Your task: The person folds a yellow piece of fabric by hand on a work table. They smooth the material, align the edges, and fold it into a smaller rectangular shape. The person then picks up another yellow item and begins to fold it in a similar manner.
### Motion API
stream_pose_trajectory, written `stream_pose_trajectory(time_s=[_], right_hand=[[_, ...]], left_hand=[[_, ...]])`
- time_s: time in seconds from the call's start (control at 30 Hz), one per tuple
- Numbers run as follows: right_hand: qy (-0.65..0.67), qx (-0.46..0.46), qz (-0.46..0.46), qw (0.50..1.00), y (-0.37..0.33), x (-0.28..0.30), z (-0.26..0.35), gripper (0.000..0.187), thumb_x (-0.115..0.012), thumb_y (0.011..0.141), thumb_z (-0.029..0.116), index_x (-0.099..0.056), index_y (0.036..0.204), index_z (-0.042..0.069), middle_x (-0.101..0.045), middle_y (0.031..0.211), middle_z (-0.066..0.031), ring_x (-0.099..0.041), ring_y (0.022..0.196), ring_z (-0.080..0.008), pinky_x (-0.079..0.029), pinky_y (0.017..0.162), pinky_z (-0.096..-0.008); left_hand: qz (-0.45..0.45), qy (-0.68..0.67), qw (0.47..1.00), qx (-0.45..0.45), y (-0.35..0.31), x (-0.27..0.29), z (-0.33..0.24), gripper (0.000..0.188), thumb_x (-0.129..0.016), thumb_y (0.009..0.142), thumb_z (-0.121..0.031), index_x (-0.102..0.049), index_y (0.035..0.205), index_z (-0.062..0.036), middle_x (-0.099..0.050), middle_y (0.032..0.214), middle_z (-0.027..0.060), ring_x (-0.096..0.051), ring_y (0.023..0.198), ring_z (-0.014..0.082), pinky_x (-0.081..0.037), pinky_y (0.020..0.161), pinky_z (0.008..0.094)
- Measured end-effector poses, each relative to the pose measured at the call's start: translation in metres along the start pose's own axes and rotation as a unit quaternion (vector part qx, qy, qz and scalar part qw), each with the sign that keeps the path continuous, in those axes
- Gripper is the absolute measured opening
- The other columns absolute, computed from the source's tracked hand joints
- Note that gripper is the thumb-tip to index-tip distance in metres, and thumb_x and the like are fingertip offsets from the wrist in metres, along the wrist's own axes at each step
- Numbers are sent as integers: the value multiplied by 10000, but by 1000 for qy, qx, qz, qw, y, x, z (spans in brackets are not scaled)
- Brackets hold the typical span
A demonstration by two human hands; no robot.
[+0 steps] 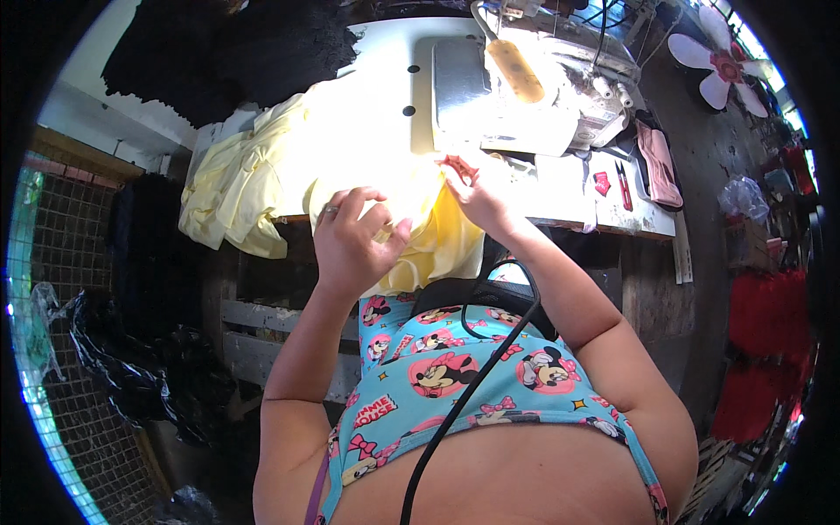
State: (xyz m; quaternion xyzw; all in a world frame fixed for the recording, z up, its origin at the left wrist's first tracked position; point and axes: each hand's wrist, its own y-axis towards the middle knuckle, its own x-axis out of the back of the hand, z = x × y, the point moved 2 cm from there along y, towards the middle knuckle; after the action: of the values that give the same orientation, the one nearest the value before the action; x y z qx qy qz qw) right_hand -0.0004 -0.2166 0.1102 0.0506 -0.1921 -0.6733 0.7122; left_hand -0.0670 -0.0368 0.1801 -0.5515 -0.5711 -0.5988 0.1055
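Observation:
Yellow cloth (429, 249) lies over the near edge of the white table and hangs down toward my lap. My left hand (354, 245) is over the cloth's left part, its fingers bent and the thumb standing apart from them. My right hand (479, 194) is at the cloth's right side, fingers drawn together on its edge by the sewing machine. Strong glare washes out the cloth between and beyond my hands, so its folds there cannot be made out.
A lit lamp (514, 70) hangs above the sewing machine (599, 118). More pale yellow cloth (241, 188) drapes off the table's left, with black cloth (219, 52) behind. Red-handled snips (625, 188) and a pink pouch (658, 162) lie right. A fan (724, 66) stands far right.

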Motion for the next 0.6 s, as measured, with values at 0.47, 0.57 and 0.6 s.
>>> stream_pose_trajectory(time_s=[0.47,0.57,0.6], right_hand=[[4,-2,58,998,-19,5,16,249,-518,893,127,-524,1115,13,-621,942,-73,-597,836,-140,-463,791,-240],[104,-11,168,980,-16,6,14,334,-482,904,202,-486,1201,48,-600,985,-66,-584,863,-126,-459,804,-241],[149,-27,212,965,-13,9,15,362,-468,907,232,-475,1226,61,-591,996,-65,-578,879,-117,-457,808,-243]], left_hand=[[-157,-227,912,304,-31,-48,15,107,-570,875,-125,-523,858,-30,-570,727,46,-560,653,158,-422,589,279],[-211,-544,727,363,-34,-58,12,131,-502,924,-107,-530,822,-29,-517,728,-41,-440,669,29,-370,617,198],[-185,-536,747,347,-29,-47,6,119,-516,915,-101,-537,829,-22,-527,731,-34,-452,671,29,-378,623,195]])
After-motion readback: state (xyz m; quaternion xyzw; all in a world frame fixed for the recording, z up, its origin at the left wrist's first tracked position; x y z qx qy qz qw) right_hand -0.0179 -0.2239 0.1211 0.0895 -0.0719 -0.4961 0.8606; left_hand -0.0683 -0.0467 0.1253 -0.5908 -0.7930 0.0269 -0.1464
